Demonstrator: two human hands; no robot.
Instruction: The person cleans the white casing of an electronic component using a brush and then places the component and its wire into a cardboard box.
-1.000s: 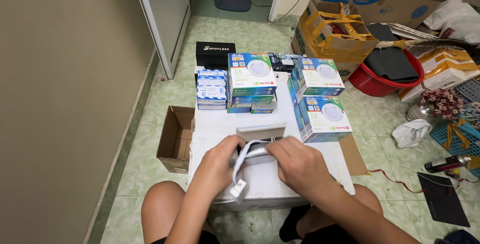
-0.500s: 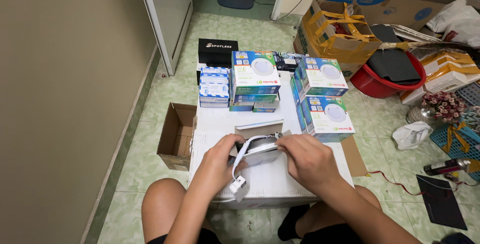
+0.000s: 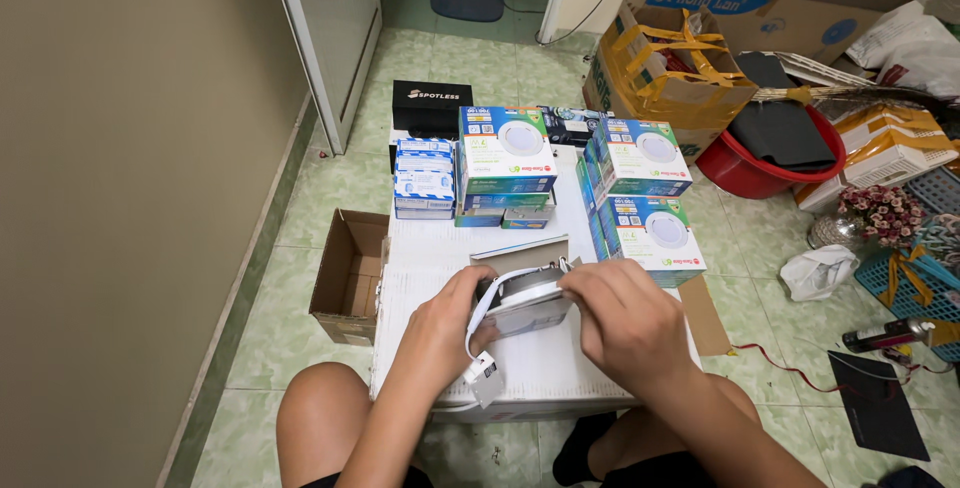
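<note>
Both my left hand (image 3: 440, 333) and right hand (image 3: 625, 323) grip one downlight (image 3: 522, 300) at the tabletop's near edge — unboxed, boxed stacks (image 3: 640, 198) untouched behind.

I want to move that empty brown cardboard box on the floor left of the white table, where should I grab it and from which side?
Grip the open cardboard box by its upright side wall, coming down from above. Its mouth faces up and its flaps stand open, so the rim is free; the white table probably blocks its right side.
</note>
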